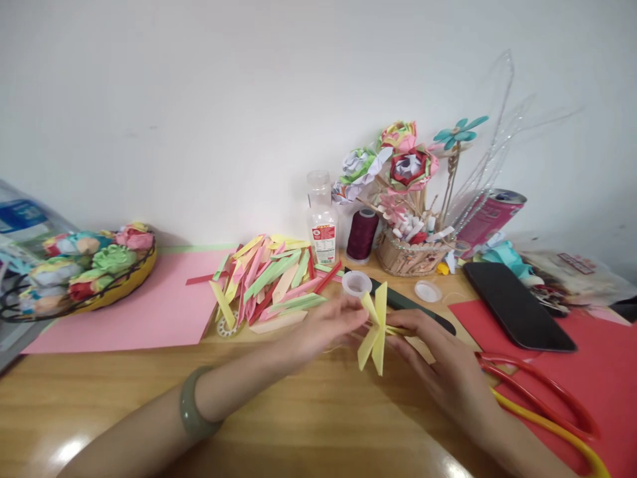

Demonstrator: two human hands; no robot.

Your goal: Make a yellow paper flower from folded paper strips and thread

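Note:
Both hands meet over the table at a yellow folded-paper piece (379, 338) whose pointed strips spread like petals. My left hand (331, 326) has its thumb and fingers closed on the piece's left side; some of its fingertips are hidden behind the paper. From the right, my right hand (438, 355) pinches the narrow gathered end of the same piece between thumb and fingers. Just behind the paper stands a small round white tub (356, 283). Left of my hands lies a loose pile of folded paper strips (279, 282) in pink, yellow, green and red.
Red-and-yellow-handled scissors (542, 392) and a black phone (517, 305) rest on red paper (607, 378) at right. Along the wall stand a glass bottle (323, 226), dark thread spool (361, 236) and a basket (415, 255) of paper flowers. Another flower basket (134, 282) sits left.

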